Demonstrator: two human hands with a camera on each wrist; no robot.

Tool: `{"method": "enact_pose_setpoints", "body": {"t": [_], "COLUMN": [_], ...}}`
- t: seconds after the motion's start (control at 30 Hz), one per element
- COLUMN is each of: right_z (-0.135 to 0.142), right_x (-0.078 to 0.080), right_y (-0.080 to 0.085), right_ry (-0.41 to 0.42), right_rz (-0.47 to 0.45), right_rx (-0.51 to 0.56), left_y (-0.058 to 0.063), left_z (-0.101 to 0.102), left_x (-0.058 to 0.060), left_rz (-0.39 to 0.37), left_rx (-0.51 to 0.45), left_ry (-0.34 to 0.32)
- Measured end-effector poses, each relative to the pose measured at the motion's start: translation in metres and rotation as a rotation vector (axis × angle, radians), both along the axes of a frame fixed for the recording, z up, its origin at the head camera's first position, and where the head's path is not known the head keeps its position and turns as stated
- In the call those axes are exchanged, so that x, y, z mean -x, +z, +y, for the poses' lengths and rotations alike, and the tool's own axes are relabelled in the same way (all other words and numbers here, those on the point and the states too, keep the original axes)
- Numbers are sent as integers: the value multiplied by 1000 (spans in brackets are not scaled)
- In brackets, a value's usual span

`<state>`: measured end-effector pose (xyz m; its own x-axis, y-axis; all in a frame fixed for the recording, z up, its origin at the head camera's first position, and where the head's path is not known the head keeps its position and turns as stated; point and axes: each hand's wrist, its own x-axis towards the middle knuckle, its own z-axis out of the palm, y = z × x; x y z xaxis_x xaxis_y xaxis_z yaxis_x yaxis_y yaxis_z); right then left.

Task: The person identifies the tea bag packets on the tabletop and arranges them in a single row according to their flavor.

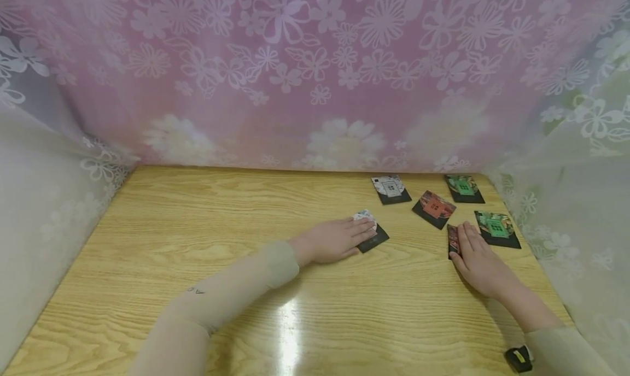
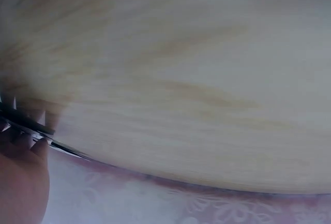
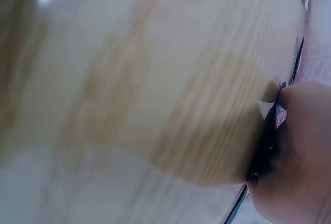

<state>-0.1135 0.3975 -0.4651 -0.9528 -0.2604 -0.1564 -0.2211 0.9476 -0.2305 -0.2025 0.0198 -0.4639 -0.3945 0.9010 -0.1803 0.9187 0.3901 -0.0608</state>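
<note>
My left hand [image 1: 339,239] lies with fingers extended over a square black packet with a white patterned top [image 1: 374,240], covering part of it. In the left wrist view, the fingertips meet the dark packet edge [image 2: 23,123] low on the left. Farther right, my right hand [image 1: 479,261] rests over a black-and-red packet [image 1: 453,242], its fingers fairly straight and its thumb at the near left corner. Most of that packet is hidden beneath the hand. The right wrist view shows its dark edge [image 3: 266,144] between parts of the hand [image 3: 305,151].
Beyond the hands lie a white-topped packet [image 1: 391,189], a red one [image 1: 435,209] and a green one [image 1: 465,188]. Another green packet [image 1: 497,229] sits just right of my right hand. A small black object with a yellow mark [image 1: 519,359] is near my right sleeve. Floral curtains [image 1: 295,119] border the wooden table [image 1: 197,217].
</note>
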Motion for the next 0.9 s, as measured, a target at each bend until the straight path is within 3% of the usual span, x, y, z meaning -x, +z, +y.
{"method": "enact_pose_setpoints", "body": {"t": [0.33,0.9], "right_z": [0,1], "right_x": [2,2], "right_y": [1,-2], "right_ry": [-1,-18], "right_rz": [-3,-22], "right_rx": [-6,7], "left_y": [0,5], "left_z": [-38,-127], "left_x": [10,12], "left_rz": [-33,-90], "left_rx": [-66,-117], "left_ry": [35,156]}}
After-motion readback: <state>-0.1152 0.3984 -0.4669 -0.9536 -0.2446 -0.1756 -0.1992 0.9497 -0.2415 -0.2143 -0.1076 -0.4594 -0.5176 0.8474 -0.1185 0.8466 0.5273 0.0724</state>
